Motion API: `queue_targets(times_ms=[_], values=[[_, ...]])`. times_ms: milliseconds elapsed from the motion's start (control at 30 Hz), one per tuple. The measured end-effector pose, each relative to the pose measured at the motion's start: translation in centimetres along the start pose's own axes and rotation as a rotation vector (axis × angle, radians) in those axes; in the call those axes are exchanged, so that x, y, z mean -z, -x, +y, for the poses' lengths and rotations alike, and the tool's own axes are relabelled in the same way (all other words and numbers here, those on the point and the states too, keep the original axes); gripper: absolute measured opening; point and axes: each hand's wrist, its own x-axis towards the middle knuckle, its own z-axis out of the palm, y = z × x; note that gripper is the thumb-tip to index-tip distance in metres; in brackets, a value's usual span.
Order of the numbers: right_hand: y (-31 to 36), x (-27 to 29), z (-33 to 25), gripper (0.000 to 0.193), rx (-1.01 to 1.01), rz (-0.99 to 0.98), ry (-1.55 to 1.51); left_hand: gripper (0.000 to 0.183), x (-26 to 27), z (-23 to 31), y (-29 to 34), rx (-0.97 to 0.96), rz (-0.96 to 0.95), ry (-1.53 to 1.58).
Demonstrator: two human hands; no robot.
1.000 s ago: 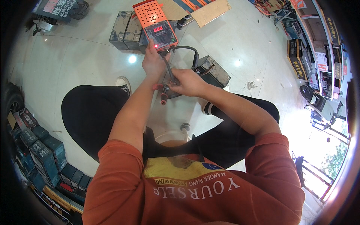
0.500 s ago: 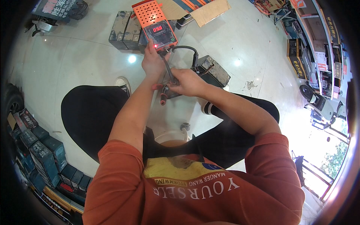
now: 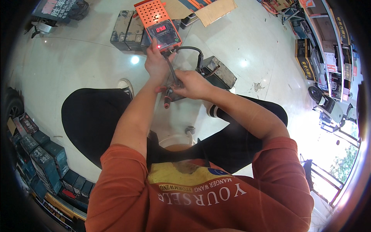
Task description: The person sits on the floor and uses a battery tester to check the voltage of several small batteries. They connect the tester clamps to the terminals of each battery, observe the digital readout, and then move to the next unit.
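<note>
Head view: the orange tester (image 3: 154, 14) shows above the dark batteries (image 3: 123, 29), ahead of you.
Left hand (image 3: 156, 66): curled on its lower end, thumb on the face; you can't tell how the hidden fingers sit.
Right hand (image 3: 192, 86): closed around the cable (image 3: 171, 69) beside the red-handled clamp (image 3: 167, 102); exact fingertip contact is unclear.
Orange tester: looks rigid, fairly heavy; grip its edges, sparing the display (image 3: 160, 28).
Cable: probably stiff but bendable.

Meter casing (image 3: 153, 14): painted metal. Floor (image 3: 92, 63): glossy, smooth. Carton flap (image 3: 216, 13): matt cardboard.
</note>
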Motion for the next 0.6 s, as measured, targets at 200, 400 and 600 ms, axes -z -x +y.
queue_targets(times_ms=[200, 400, 600], values=[[0.0, 0.0, 0.0, 0.036, 0.005, 0.001, 0.006, 0.098, 0.6, 0.6, -0.2, 0.065, -0.073, 0.084], [0.0, -0.1, 0.1, 0.036, 0.02, 0.007, -0.008, 0.099, 1.4, 1.4, -0.7, 0.117, -0.194, -0.01], [-0.1, 0.0, 0.1, 0.037, 0.008, -0.002, 0.005, 0.101, 1.1, 1.2, -0.6, 0.125, -0.136, 0.031]])
